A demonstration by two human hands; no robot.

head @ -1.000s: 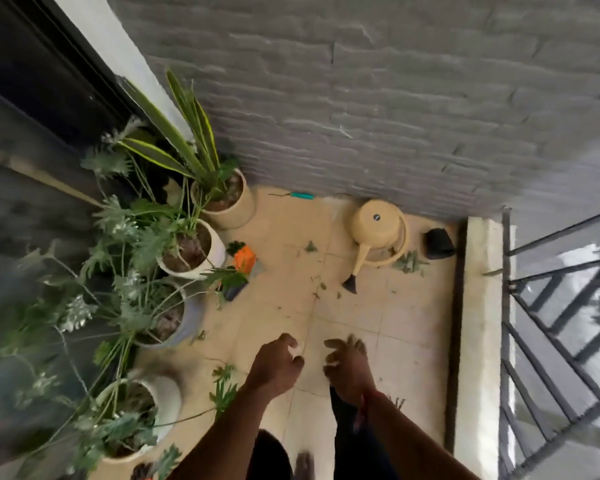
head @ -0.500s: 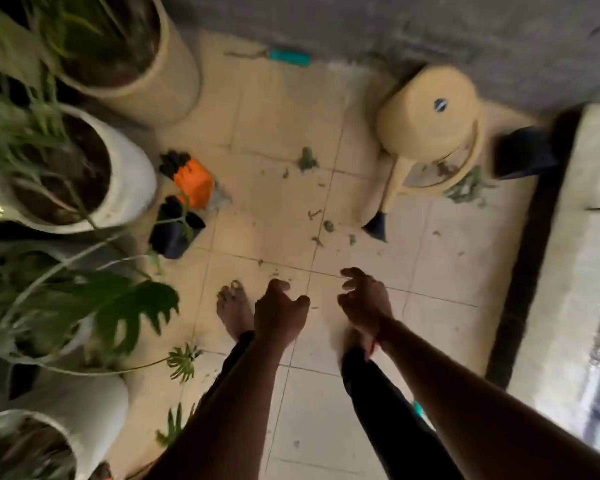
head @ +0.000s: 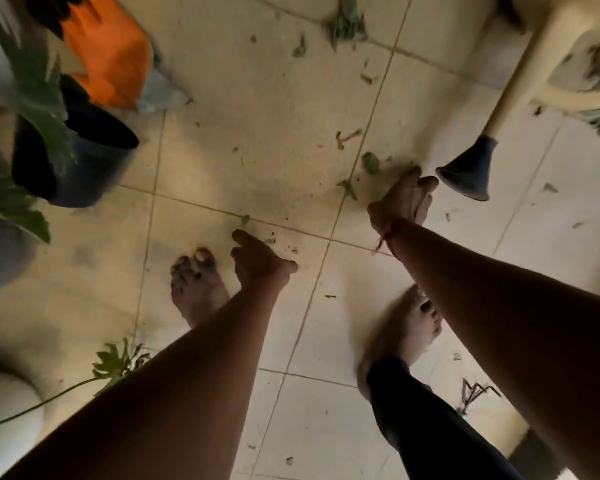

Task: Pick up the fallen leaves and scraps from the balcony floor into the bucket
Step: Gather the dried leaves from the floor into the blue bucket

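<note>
Green leaf scraps lie scattered over the beige tiled floor [head: 257,150]: a small leaf [head: 245,220], a leaf [head: 371,163], another scrap [head: 347,188], a twig [head: 347,135] and a larger clump [head: 347,24] at the top. My left hand [head: 257,261] hovers low with loosely curled fingers, holding nothing, just short of the small leaf. My right hand [head: 407,199] reaches down with its fingertips bunched at the floor beside the leaf near the tile joint. Whether it pinches a scrap is hidden.
A cream watering can [head: 520,71] with a dark spout head [head: 465,174] stands right of my right hand. At the left are a dark pot [head: 94,168], an orange object [head: 108,53] and potted plants [head: 32,91]. My bare feet [head: 194,289] stand below the hands.
I have bent down close to the floor. Both hands have dropped and spread apart, the right one forward to the scraps by the spout, the left toward the small leaf.
</note>
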